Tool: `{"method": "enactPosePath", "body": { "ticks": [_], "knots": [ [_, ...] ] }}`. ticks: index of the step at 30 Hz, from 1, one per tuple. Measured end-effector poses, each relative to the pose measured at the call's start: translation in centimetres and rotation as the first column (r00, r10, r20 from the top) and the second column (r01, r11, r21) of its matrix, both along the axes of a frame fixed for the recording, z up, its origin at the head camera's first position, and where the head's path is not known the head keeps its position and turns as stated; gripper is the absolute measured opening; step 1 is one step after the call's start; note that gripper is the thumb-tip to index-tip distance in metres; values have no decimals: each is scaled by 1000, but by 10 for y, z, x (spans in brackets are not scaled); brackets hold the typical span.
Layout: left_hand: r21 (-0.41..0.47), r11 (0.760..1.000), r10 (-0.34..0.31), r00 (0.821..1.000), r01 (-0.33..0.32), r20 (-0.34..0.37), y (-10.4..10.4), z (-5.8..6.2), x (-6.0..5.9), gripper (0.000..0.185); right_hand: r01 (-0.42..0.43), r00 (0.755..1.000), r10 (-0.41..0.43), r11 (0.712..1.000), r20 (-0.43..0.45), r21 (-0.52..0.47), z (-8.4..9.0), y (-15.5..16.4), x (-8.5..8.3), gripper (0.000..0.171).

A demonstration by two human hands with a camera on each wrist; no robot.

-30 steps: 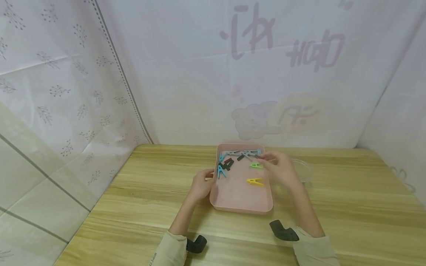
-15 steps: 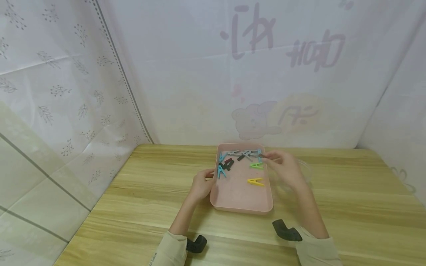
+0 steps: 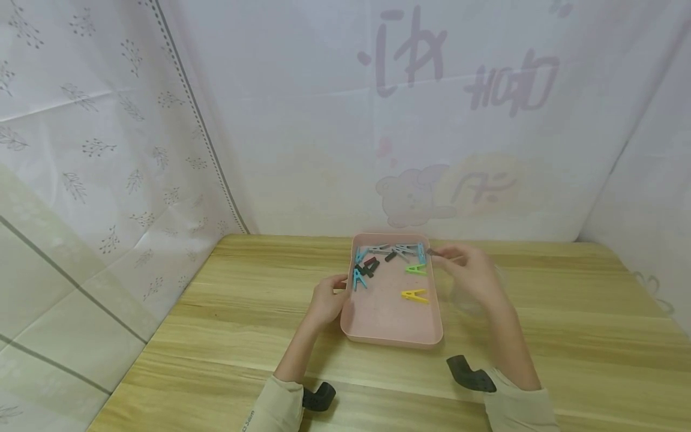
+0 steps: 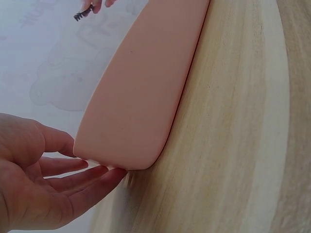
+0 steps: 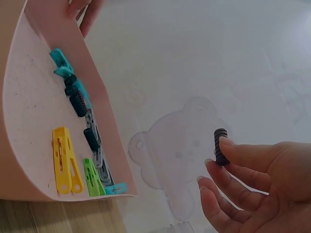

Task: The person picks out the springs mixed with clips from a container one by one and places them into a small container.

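Note:
A pink tray [image 3: 386, 315] lies on the wooden table with several coloured clothespins in it, among them a yellow one [image 3: 414, 294], a green one [image 3: 415, 269] and a blue one [image 3: 358, 278]. My right hand [image 3: 467, 271] hovers just past the tray's far right corner and pinches a dark clothespin [image 3: 433, 252] between thumb and fingertips; the right wrist view shows this dark clothespin [image 5: 220, 145] in the air, away from the tray [image 5: 29, 111]. My left hand [image 3: 326, 300] touches the tray's left side with straight fingers [image 4: 82, 177] against its wall [image 4: 141, 82].
A clear plastic container [image 3: 488, 277] stands on the table right of the tray, partly hidden by my right hand. Printed sheets wall in the table at the back and on both sides. Bare wood [image 3: 567, 324] spreads around the tray.
My right hand has moved to the right, off the tray's far corner, carrying the dark clothespin. The left hand and the tray have stayed put.

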State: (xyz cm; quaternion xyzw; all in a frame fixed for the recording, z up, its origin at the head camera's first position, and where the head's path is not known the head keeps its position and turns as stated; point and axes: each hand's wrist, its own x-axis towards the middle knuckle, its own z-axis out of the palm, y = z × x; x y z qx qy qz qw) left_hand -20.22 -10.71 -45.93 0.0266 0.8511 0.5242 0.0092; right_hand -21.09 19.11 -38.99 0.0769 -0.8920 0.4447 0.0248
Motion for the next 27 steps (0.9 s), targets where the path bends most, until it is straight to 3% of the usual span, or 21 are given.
{"method": "enactPosePath", "body": {
  "ticks": [27],
  "knots": [
    [7,1000,-6,1000,6,4,0,2,2,42,-8,999,8,1000,-42,-4,6,18,4,38]
  ]
}}
